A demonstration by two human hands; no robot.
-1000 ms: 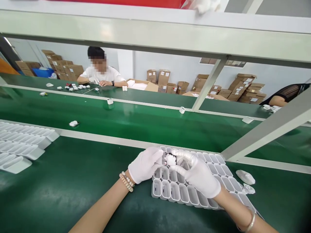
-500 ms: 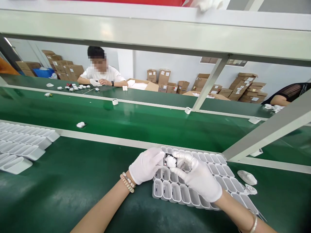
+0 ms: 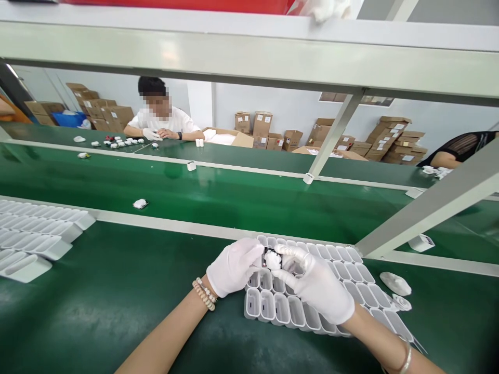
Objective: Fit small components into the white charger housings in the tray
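Both of my hands wear white gloves. Between them they hold a small black-edged part with a white wad on its face [image 3: 273,259], above the rows of white cups. My left hand [image 3: 235,266] pinches its left side, and my right hand [image 3: 317,283] grips the right side with thumb and fingers. Beneath lie several rows of open, rounded white plastic cups [image 3: 297,311], partly hidden by my right hand. Some cups at the left of the block show a small dark slot inside.
More white cups [image 3: 29,267] stand in rows at the left. Beyond a pale rail runs a green conveyor belt [image 3: 218,202] carrying a similar part [image 3: 140,203] and a white cup [image 3: 421,242]. A slanted metal post [image 3: 432,208] rises at right. Co-workers sit across the line.
Pieces on the belt have shifted to the right, and the white cup beyond the post shows more fully. My hands keep the same hold, almost unmoved.
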